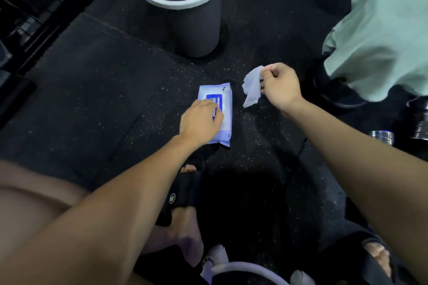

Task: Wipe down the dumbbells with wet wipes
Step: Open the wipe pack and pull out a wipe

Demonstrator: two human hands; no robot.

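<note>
A light blue pack of wet wipes (225,108) lies flat on the dark rubber floor in front of me. My left hand (200,120) rests on top of the pack, its fingers pressing on the blue label. My right hand (279,86) is raised just right of the pack and pinches a crumpled white wipe (252,86) that hangs down from its fingertips. Metal dumbbell ends (382,137) show at the right edge, partly cut off.
A grey bin with a white rim (185,4) stands just beyond the pack. A pale green cloth (379,39) lies at the upper right. A dark rack (34,6) runs along the left. My feet in black sandals (183,194) are below.
</note>
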